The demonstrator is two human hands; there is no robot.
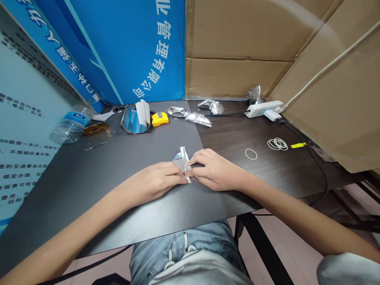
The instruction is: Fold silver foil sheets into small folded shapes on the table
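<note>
A small piece of silver foil (181,157) lies over the dark mat, partly folded, with both hands on it. My left hand (160,179) reaches in from the left, its fingers closed on the foil's lower left side. From the right, my right hand (215,170) pinches the foil's right edge between thumb and fingers. The fingertips of the two hands nearly meet, and they hide the lower part of the foil.
Behind the hands stand a roll of silver sheet (133,120), a yellow tape measure (160,119) and folded foil bundles (198,119). A plastic bottle (71,124) lies at left. Rubber bands (277,144) and a white power strip (264,109) are at right.
</note>
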